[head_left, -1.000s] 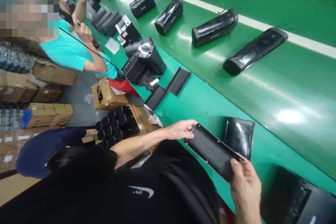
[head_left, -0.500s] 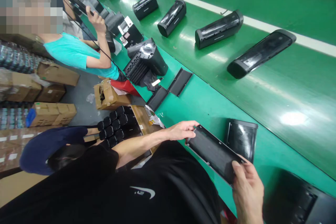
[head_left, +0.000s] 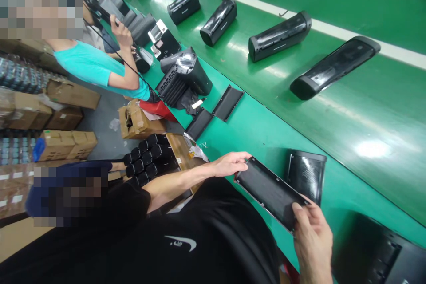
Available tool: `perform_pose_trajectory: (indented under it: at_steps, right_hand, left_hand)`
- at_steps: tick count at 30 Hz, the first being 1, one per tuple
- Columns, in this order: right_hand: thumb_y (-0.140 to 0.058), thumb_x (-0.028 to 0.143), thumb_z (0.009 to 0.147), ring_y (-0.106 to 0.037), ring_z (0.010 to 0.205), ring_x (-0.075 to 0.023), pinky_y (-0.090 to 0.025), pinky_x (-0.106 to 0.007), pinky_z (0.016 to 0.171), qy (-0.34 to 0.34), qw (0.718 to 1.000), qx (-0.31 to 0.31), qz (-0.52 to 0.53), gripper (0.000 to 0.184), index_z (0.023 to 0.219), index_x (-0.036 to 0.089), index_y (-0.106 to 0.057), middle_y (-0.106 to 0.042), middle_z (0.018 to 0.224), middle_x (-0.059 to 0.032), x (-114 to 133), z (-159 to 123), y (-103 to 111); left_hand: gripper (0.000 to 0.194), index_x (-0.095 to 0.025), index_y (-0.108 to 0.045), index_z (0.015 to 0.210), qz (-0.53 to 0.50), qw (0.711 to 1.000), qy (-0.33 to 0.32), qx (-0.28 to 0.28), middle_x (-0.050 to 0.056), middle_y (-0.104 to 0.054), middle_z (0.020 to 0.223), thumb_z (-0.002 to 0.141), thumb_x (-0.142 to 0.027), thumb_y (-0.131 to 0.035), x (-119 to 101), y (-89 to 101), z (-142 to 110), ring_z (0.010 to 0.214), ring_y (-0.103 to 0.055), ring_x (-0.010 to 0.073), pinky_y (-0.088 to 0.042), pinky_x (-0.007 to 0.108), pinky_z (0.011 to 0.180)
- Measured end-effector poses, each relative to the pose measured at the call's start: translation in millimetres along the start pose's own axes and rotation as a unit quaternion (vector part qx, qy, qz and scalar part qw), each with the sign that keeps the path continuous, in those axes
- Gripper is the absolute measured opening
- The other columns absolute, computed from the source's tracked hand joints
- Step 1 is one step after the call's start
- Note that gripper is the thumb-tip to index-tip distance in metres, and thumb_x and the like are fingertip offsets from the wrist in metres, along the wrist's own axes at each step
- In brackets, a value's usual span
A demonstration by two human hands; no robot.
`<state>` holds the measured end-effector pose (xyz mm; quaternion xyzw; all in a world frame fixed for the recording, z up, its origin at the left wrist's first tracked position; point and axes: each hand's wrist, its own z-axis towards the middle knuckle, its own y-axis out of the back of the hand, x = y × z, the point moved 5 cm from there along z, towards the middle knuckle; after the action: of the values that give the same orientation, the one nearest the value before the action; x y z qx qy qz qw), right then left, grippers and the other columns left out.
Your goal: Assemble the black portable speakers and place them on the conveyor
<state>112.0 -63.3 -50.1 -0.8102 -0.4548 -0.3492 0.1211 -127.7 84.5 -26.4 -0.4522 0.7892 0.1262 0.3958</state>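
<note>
Left hand (head_left: pixel 229 164) and right hand (head_left: pixel 311 235) are clamped on a black panel (head_left: pixel 269 193), one at each end, right over the near edge of the green surface (head_left: pixel 342 195)! A speaker housing (head_left: pixel 306 177) stands just beside it, tight on that side, with green open toward two loose panels (head_left: pixel 228 103) further along.

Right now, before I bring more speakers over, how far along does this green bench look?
Already done, by the look of it: the black cylindrical speakers on the far green surface appear closed up. In hand: the left hand and right hand hold a black rectangular panel by its ends. Left: two loose panels lie on the near green surface, beside a speaker body with exposed ribs.
</note>
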Motion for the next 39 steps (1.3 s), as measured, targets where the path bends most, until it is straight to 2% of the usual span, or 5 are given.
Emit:
perform_pose_trajectory:
  at_steps: [5,16,23,28,39]
  right_hand:
    - [-0.092,0.055,0.068,-0.058,0.067,-0.0130,-0.048,-0.022,0.061,-0.001,1.000,0.019,-0.002,0.059,0.112,0.021,-0.072,-0.065,0.079,0.0033,-6,3,1]
    - [-0.095,0.052,0.060,-0.063,0.070,-0.0152,-0.053,-0.024,0.063,-0.020,0.999,0.006,0.024,0.062,0.109,0.021,-0.073,-0.068,0.081,0.0019,2,-2,-3]
    - [-0.095,0.052,0.064,-0.064,0.078,-0.0163,-0.053,-0.025,0.071,0.009,0.999,0.021,0.035,0.064,0.116,0.021,-0.074,-0.071,0.088,0.0005,0,0,-1]
    - [-0.094,0.053,0.066,-0.058,0.069,-0.0144,-0.049,-0.025,0.064,0.024,0.999,0.022,0.025,0.062,0.115,0.021,-0.074,-0.063,0.076,0.0039,3,0,-3]
    - [-0.087,0.059,0.069,-0.057,0.066,-0.0172,-0.048,-0.028,0.058,0.039,0.999,0.009,-0.025,0.063,0.117,0.020,-0.072,-0.062,0.077,0.0015,5,-1,1]
  left_hand:
    - [0.034,-0.013,-0.064,0.118,-0.007,1.000,0.011,0.000,-0.008,-0.048,0.063,0.086,-0.024,-0.064,3,1.9,2,0.056,-0.043,0.0082,-0.029,0.022,0.055]
    - [0.036,-0.013,-0.062,0.118,-0.008,1.000,0.002,0.011,-0.008,-0.052,0.068,0.084,-0.023,-0.063,-6,-0.4,0,0.060,-0.045,0.0085,-0.031,0.023,0.061]
    - [0.047,-0.012,-0.063,0.125,-0.014,0.999,-0.027,0.028,-0.007,-0.052,0.074,0.081,-0.026,-0.071,-8,-0.7,-2,0.062,-0.042,0.0073,-0.029,0.023,0.062]
    - [0.053,-0.011,-0.061,0.129,-0.031,0.998,-0.037,0.038,-0.006,-0.054,0.079,0.079,-0.023,-0.072,-7,-1.2,-2,0.062,-0.042,0.0057,-0.031,0.022,0.063]
    - [0.056,-0.011,-0.060,0.131,-0.062,0.994,-0.067,0.057,-0.005,-0.059,0.082,0.077,-0.017,-0.073,-4,-4.8,-1,0.062,-0.046,0.0043,-0.036,0.021,0.064]
